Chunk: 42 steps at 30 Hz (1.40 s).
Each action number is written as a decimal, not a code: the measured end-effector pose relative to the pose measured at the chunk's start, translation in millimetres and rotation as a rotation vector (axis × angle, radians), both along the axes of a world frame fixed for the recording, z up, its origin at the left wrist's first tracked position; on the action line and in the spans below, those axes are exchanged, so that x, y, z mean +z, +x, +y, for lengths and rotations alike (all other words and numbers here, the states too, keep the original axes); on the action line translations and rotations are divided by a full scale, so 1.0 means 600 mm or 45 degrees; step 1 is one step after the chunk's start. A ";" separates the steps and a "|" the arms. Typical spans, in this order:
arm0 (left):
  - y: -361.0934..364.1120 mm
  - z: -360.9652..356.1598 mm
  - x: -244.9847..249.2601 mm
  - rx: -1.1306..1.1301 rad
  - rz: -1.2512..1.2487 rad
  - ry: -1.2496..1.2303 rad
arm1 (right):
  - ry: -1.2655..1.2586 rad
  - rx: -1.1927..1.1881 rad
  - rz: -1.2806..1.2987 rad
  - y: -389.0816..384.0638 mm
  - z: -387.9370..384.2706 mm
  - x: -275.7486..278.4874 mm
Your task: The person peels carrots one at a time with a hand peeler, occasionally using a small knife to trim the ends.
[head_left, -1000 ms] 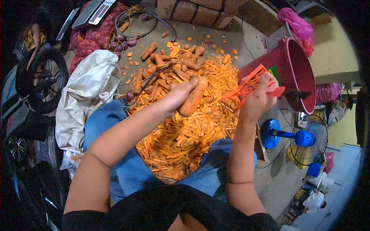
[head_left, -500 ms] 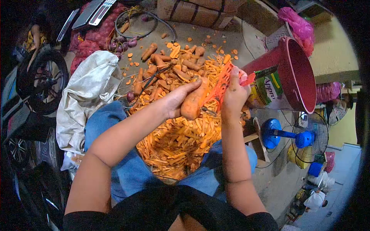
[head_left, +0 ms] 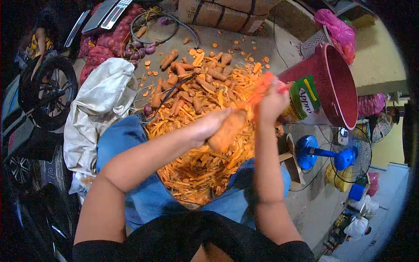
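Left hand (head_left: 208,125) grips the carrot (head_left: 228,132), fingers wrapped round it, over the peelings heap (head_left: 196,168). Right hand (head_left: 273,104), closed on the orange peeler (head_left: 263,85), is back from the red bucket (head_left: 336,74): blurred, probably mid-stroke along the carrot.

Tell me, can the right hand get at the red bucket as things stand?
Probably yes: the red bucket lies tipped just beside the right hand, nothing between them, though that hand grips an orange peeler and the left hand holds a carrot.
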<state>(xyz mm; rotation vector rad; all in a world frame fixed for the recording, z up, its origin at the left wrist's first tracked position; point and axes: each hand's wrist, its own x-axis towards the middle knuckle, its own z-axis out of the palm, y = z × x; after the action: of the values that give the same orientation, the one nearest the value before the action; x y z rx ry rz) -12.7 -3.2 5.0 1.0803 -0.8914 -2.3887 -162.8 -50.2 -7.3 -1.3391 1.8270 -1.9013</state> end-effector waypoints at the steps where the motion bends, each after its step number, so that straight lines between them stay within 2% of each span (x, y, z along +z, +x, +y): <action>1: -0.007 0.016 -0.016 -0.060 0.092 0.001 | 0.091 -0.135 -0.052 -0.040 -0.012 -0.016; 2: -0.009 0.021 -0.007 -0.068 0.087 0.001 | 0.181 -0.274 -0.109 -0.066 -0.016 -0.026; 4: -0.010 0.022 0.018 -0.015 0.110 0.144 | 0.238 -0.255 -0.174 -0.080 -0.012 -0.023; 6: 0.002 -0.006 -0.001 -0.101 0.044 0.128 | 0.292 -0.221 -0.231 -0.065 -0.005 -0.007; 8: 0.002 -0.021 -0.046 0.191 0.249 0.381 | 0.070 0.083 -0.378 0.007 0.016 0.032; 10: 0.001 -0.025 -0.041 0.209 0.265 0.420 | 0.160 0.254 -0.230 0.062 0.049 0.043; 12: -0.002 -0.023 -0.044 0.296 0.232 0.306 | 0.190 0.264 -0.006 0.102 0.076 0.039; 13: -0.003 -0.021 -0.046 0.344 0.216 0.252 | 0.193 0.265 -0.007 0.100 0.075 0.038; 14: -0.001 -0.020 -0.047 0.348 0.215 0.254 | 0.203 0.249 0.006 0.097 0.071 0.037; 16: -0.001 -0.021 -0.049 0.163 0.159 0.178 | 0.141 0.152 0.028 0.079 0.054 0.030; 17: -0.004 -0.020 -0.045 0.070 0.109 0.141 | 0.069 0.070 0.039 0.055 0.036 0.019; 19: -0.010 0.003 -0.010 0.031 0.083 0.126 | 0.137 -0.166 0.071 -0.041 -0.008 -0.037; 20: -0.012 0.013 0.004 -0.003 0.055 0.117 | 0.141 -0.175 0.068 -0.057 -0.004 -0.031; 22: -0.009 0.010 0.003 -0.064 0.037 0.101 | 0.226 -0.253 -0.262 -0.068 -0.002 -0.006; 23: -0.009 0.002 -0.012 0.087 0.075 0.199 | 0.222 -0.255 -0.261 -0.061 0.002 0.002; 25: -0.004 -0.019 -0.039 0.284 0.068 0.285 | 0.189 -0.067 -0.095 -0.016 0.021 0.019; 27: -0.007 -0.024 -0.055 0.356 0.150 0.306 | 0.055 0.177 -0.167 0.044 0.040 0.028; 29: -0.010 -0.020 -0.038 0.470 0.266 0.319 | 0.284 0.288 -0.020 0.090 0.074 0.038; 30: -0.011 -0.017 -0.037 0.468 0.264 0.323 | 0.289 0.286 -0.022 0.089 0.073 0.033; 32: -0.010 -0.012 -0.036 0.273 0.061 0.128 | 0.275 0.225 -0.031 0.082 0.061 0.021; 33: -0.006 -0.009 -0.029 0.127 0.015 -0.026 | 0.051 0.134 0.030 0.066 0.043 0.028; 35: -0.010 0.004 -0.017 0.119 0.078 -0.017 | 0.151 -0.102 0.029 -0.043 -0.007 -0.043; 36: -0.011 0.011 -0.011 0.105 0.140 -0.002 | 0.189 -0.233 -0.009 -0.063 -0.010 -0.030; 37: -0.008 0.014 -0.002 0.072 0.104 -0.164 | 0.224 -0.364 -0.049 -0.075 -0.011 -0.022; 38: -0.004 0.010 0.001 0.067 0.103 -0.167 | 0.221 -0.369 -0.051 -0.077 -0.009 -0.018; 40: 0.007 -0.005 0.002 0.080 0.205 0.370 | 0.283 -0.243 -0.334 -0.064 0.005 0.014; 42: 0.011 -0.017 -0.015 0.083 0.179 0.390 | 0.363 -0.199 -0.239 -0.020 0.018 0.034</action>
<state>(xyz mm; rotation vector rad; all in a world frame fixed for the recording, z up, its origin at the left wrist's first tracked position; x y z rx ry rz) -6.0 -13.4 -4.0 1.0120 -0.4457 -2.5638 -175.1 -39.3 13.0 -0.9198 2.0589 -1.6864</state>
